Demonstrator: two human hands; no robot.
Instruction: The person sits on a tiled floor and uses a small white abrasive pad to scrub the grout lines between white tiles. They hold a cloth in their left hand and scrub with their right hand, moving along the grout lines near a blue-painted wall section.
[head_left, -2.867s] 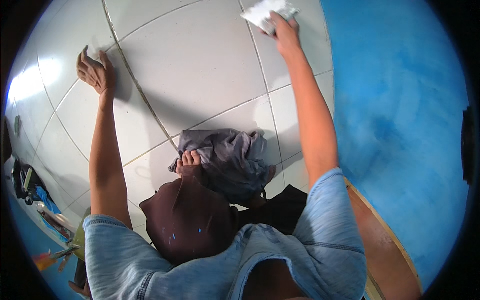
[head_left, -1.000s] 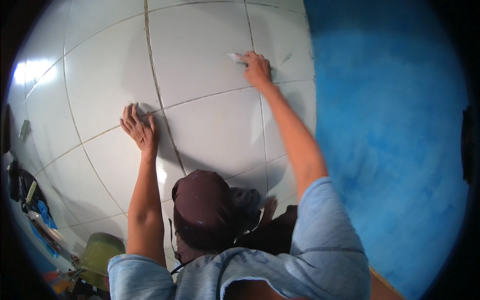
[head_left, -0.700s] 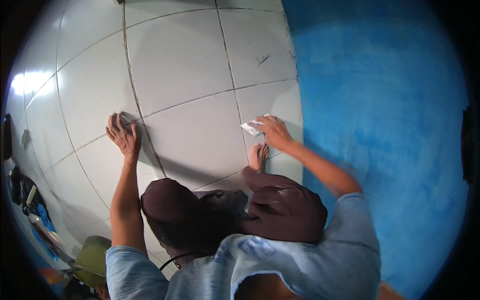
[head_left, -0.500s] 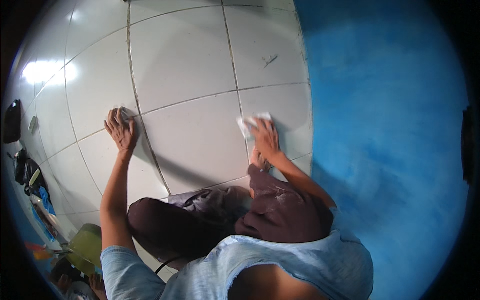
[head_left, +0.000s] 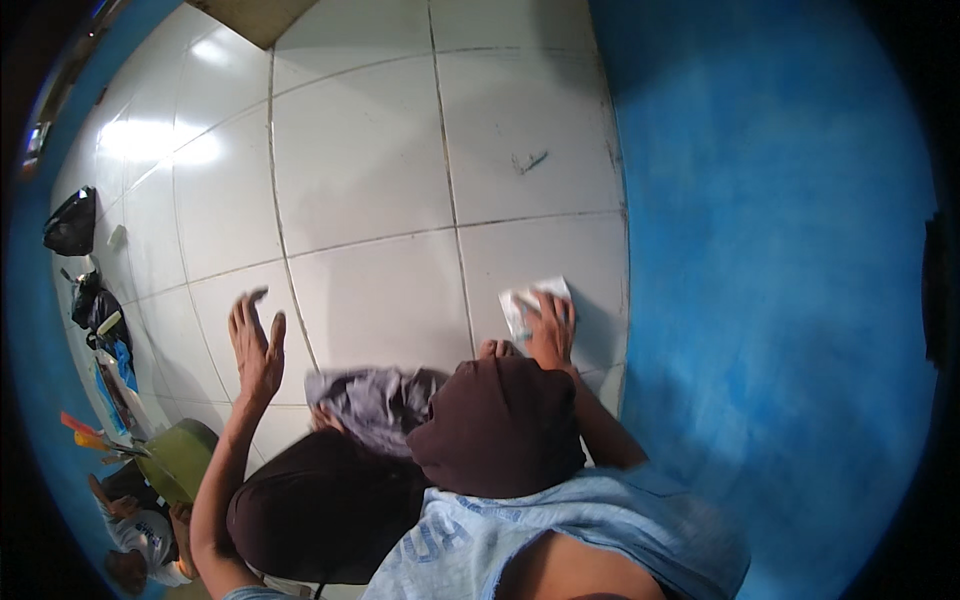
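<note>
My right hand (head_left: pixel 550 330) rests on a flat white cloth or folded wipe (head_left: pixel 515 312) on the tiled floor, near the blue wall, its fingers bent over the cloth. The cloth's far edge and left corner show; the rest lies under the hand. My left hand (head_left: pixel 257 350) is over the floor on the left, fingers extended and thumb apart. A dark spot at its fingertips is too small to make out. Crumpled grey fabric (head_left: pixel 375 400) lies between my dark-trousered knees, and the toes of one bare foot show beside my right knee.
The blue wall (head_left: pixel 760 300) borders the white tiles on the right. A small greenish scrap or mark (head_left: pixel 532 162) is farther ahead. At left are black bags (head_left: pixel 72 222), blue plastic (head_left: pixel 124 365) and a green tub (head_left: pixel 178 460). Another person (head_left: pixel 145 535) is at the lower left.
The view has shifted. My right hand and the white cloth have slid a little to the right across the tile. My left hand has come off its spot at the tile joint, and its fingers have straightened.
</note>
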